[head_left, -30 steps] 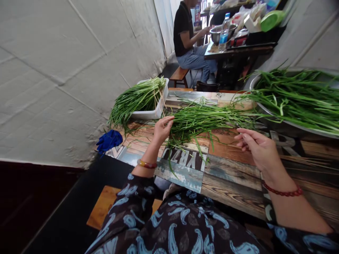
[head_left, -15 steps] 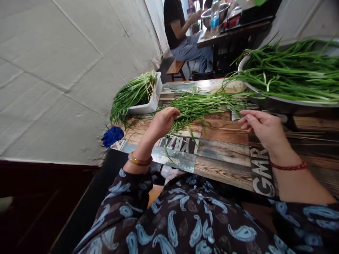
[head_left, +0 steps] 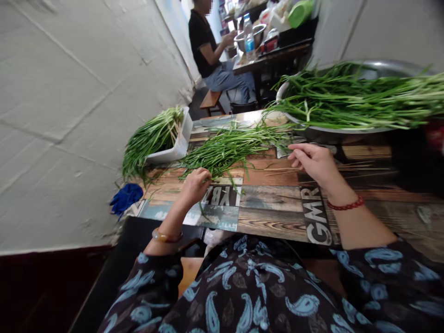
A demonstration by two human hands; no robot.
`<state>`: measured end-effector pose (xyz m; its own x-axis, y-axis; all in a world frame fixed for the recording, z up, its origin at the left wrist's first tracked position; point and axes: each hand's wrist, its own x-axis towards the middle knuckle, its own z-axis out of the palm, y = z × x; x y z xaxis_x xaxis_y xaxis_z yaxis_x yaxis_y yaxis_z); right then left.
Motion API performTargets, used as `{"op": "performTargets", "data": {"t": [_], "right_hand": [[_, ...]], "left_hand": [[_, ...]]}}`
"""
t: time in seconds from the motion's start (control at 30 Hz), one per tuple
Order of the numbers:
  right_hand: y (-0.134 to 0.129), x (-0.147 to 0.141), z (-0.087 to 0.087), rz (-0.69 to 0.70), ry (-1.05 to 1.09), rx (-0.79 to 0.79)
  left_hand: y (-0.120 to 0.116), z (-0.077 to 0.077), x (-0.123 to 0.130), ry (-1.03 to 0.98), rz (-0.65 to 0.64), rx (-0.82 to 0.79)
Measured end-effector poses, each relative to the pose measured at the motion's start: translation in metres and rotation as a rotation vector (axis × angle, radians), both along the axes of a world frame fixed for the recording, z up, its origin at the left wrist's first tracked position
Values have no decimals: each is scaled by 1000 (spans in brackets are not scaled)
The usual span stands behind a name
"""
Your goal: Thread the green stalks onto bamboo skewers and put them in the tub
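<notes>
A loose heap of long green chives (head_left: 225, 147) lies across the middle of the wood-patterned table (head_left: 270, 217). My left hand (head_left: 197, 185) is at the heap's near left edge, fingers curled closed; what they hold, if anything, is hidden. A single green blade (head_left: 203, 212) shows just below it. To the right of the heap, my right hand (head_left: 312, 161) hovers over the table with thumb and fingers drawn together. I cannot make out anything between them. Thin straw-coloured strands (head_left: 360, 167) lie on the table beyond my right wrist.
A white plastic tub (head_left: 183, 143) with bundled chives stands back left. A large metal basin (head_left: 280, 92) heaped with chives is at the right. A blue glove (head_left: 127, 198) lies by the wall (head_left: 69, 185). Farther back, a person (head_left: 208, 51) sits at another table.
The view has turned, so the scene sits farther left. My left hand has drawn slightly toward me, to the heap's near edge. My right hand keeps about the same place over the table.
</notes>
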<state>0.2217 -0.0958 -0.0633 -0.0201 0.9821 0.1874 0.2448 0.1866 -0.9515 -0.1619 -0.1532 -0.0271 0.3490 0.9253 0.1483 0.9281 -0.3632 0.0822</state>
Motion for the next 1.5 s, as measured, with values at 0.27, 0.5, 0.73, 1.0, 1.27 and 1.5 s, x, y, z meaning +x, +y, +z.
{"op": "performTargets", "data": {"t": [0.27, 0.5, 0.73, 1.0, 1.27, 1.5], "right_hand": [[12, 33, 3, -91, -255, 87], [6, 29, 8, 200, -537, 181], [3, 1, -6, 342, -715, 277], [0, -12, -13, 410, -574, 347], [-10, -30, -10, 396, -645, 453], [-12, -35, -11, 417, -738, 446]], "left_hand": [[52, 33, 95, 39, -159, 273], [85, -9, 114, -7, -194, 137], [40, -26, 118, -402, -192, -18], [46, -29, 150, -503, -269, -8], [44, -34, 144, -324, -306, 24], [41, -30, 144, -146, -364, 42]]}}
